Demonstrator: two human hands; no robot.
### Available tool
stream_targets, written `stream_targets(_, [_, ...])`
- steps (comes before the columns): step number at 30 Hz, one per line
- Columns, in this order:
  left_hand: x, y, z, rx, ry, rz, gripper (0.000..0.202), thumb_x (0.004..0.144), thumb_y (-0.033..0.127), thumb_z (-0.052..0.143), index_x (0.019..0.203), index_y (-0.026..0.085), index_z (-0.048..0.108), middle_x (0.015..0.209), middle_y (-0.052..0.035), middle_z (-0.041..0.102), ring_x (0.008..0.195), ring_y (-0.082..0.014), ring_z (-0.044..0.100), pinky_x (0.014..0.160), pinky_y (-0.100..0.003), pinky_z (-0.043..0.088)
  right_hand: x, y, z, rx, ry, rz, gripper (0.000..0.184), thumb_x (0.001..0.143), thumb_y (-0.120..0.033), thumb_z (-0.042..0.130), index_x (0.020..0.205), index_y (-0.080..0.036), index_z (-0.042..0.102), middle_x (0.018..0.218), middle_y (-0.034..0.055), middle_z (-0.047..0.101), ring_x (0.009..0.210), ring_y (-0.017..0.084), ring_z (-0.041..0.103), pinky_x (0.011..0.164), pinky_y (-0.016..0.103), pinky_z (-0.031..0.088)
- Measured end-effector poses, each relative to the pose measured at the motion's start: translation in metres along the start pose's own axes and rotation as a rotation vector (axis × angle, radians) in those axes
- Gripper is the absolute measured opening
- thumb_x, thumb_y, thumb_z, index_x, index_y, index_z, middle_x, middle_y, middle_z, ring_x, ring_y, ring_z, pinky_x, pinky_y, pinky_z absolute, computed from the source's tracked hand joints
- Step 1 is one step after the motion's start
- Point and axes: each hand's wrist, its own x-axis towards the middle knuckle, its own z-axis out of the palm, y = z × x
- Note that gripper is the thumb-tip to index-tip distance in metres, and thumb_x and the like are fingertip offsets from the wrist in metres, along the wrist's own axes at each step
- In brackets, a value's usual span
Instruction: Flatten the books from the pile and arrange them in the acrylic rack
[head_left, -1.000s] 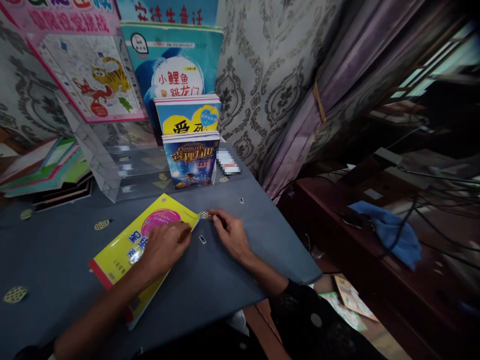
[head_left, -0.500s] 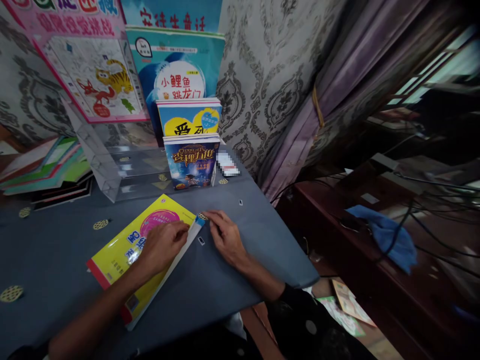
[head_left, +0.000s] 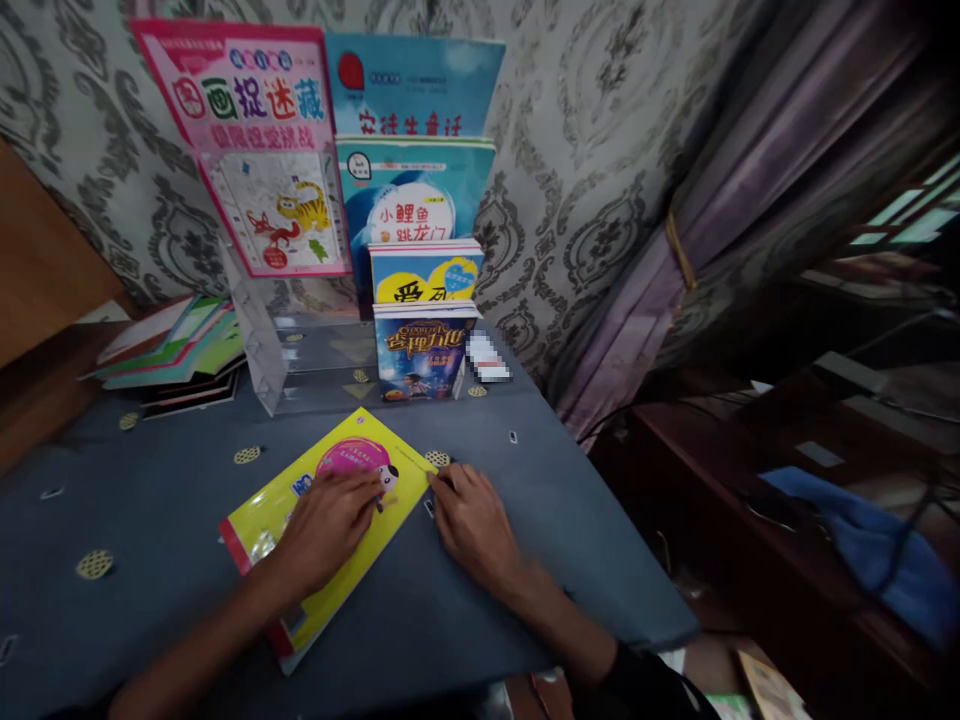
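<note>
A yellow book (head_left: 409,465) with a red spine edge and a pink circle on its cover lies slanted on the table. My left hand (head_left: 330,525) rests on the cover, palm down, its fingers loosely bent and covering part of the printed title. At the book's right corner is my right hand (head_left: 472,520), thumb and forefinger closed on the corner; the fingertips are partly hidden. The cover lies down over the pages.
Behind the book, a clear acrylic rack (head_left: 259,370) holds several upright books, including a pink picture book (head_left: 274,215) and a dark blue book (head_left: 416,360). A stack of thin booklets (head_left: 180,345) lies at left. The table's right edge borders a dark red surface (head_left: 720,500).
The view has shifted left and up. The white strip and blue tip at the book's right edge are now covered by the yellow cover. My right hand has come to the corner.
</note>
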Motion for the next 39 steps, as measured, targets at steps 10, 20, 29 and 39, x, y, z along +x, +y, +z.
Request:
stream_targets(10, [-0.066, -0.043, 0.006, 0.256, 0.004, -0.168, 0.049, 0.096, 0.044, 0.042, 0.142, 0.028, 0.05, 0.15, -0.0073, 0.046, 0.138, -0.036, 0.041, 0.098, -0.056, 0.044, 0.036, -0.008, 0.006, -0.056, -0.035, -0.02, 0.036, 0.097, -0.039, 0.051, 0.123, -0.015, 0.06, 0.116, 0.0147, 0.063, 0.106, 0.029, 0.055, 0.098, 0.049, 0.04])
stream_targets(20, [-0.037, -0.012, 0.019, 0.276, 0.038, -0.193, 0.052, 0.097, 0.044, 0.04, 0.143, 0.022, 0.049, 0.147, -0.0142, 0.049, 0.139, -0.0373, 0.039, 0.102, -0.059, 0.04, 0.101, 0.015, 0.022, -0.038, -0.1, -0.012, 0.041, 0.099, -0.032, 0.045, 0.135, -0.014, 0.052, 0.131, 0.0141, 0.058, 0.122, 0.028, 0.047, 0.105, 0.045, 0.035])
stream_targets(29, [-0.032, -0.014, 0.02, 0.278, 0.082, -0.162, 0.048, 0.097, 0.043, 0.042, 0.137, 0.02, 0.052, 0.143, -0.0155, 0.054, 0.136, -0.0345, 0.043, 0.109, -0.058, 0.033, 0.109, 0.017, 0.029, -0.017, -0.08, 0.035, 0.043, 0.098, -0.034, 0.046, 0.133, -0.011, 0.053, 0.128, 0.0147, 0.057, 0.119, 0.028, 0.046, 0.103, 0.043, 0.035])
stream_targets(39, [-0.018, -0.001, 0.014, -0.006, -0.13, 0.233, 0.052, 0.097, 0.013, 0.036, 0.146, 0.029, 0.041, 0.155, -0.0056, 0.039, 0.146, -0.0214, 0.03, 0.118, -0.052, 0.02, 0.106, 0.015, 0.036, -0.018, -0.063, 0.044, 0.045, 0.099, -0.037, 0.044, 0.135, -0.011, 0.051, 0.132, 0.0148, 0.054, 0.12, 0.03, 0.042, 0.102, 0.043, 0.032])
